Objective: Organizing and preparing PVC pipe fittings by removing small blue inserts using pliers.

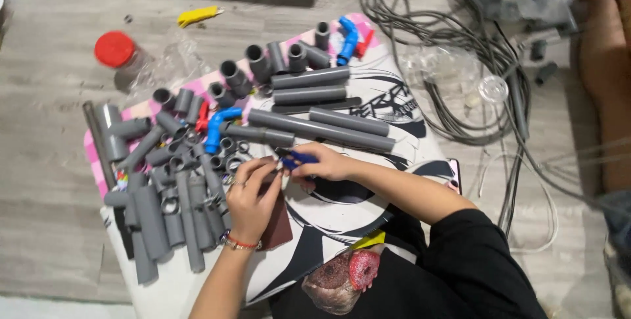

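right hand (pixel 327 162) pinching small blue tool (pixel 297 158), left hand (pixel 252 194) steadying its tip. grey pipe pieces (pixel 172 217) just left of left hand lie loose, unjoined.

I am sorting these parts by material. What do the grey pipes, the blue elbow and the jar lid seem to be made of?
Grey pipes: likely rigid plastic, matte, with uniform colour and clean-cut hollow ends. Blue elbow: moulded plastic, slightly glossy. Jar lid: red plastic, smooth, probably a screw lid, though the rim is too blurred to confirm.
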